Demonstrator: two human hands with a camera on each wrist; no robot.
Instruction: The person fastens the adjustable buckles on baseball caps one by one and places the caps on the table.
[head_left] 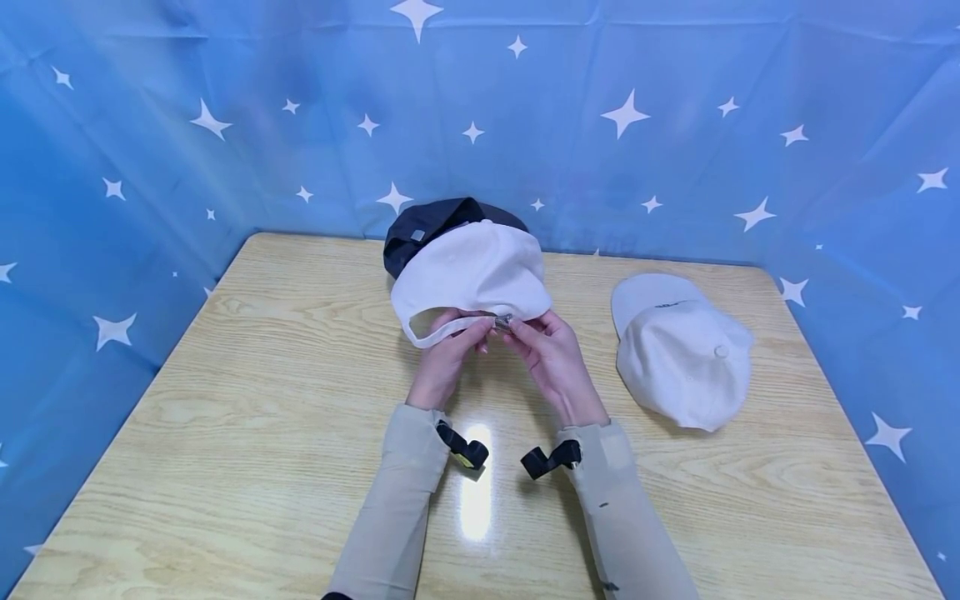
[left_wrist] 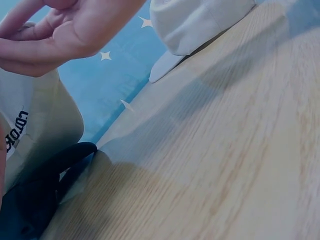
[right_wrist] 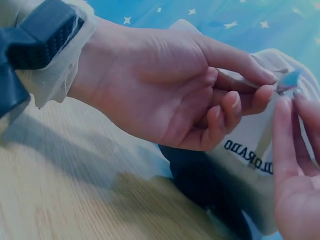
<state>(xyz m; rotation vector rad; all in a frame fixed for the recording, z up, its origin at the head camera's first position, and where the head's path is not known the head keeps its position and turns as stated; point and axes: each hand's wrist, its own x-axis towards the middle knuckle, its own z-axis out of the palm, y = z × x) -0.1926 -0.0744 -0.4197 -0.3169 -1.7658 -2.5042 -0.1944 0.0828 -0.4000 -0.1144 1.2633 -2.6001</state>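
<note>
A white cap (head_left: 476,262) is held up by both hands, with its back opening and strap (head_left: 447,331) towards me. My left hand (head_left: 444,360) pinches the strap beside a small metal buckle (head_left: 502,322). From the other side my right hand (head_left: 553,360) pinches at the buckle, thumb against fingertips. The two hands nearly meet there, as the right wrist view shows with the buckle (right_wrist: 288,82) between them. Dark lettering (right_wrist: 247,155) marks the inside or far side of the cap; I cannot tell which. Behind and below it lies a black cap (head_left: 423,227), partly hidden.
To the right, an off-white cap (head_left: 686,358) rests on the wooden table (head_left: 247,400), its brim pointing to the back. A blue curtain (head_left: 300,142) with white stars stands behind the table and along both sides.
</note>
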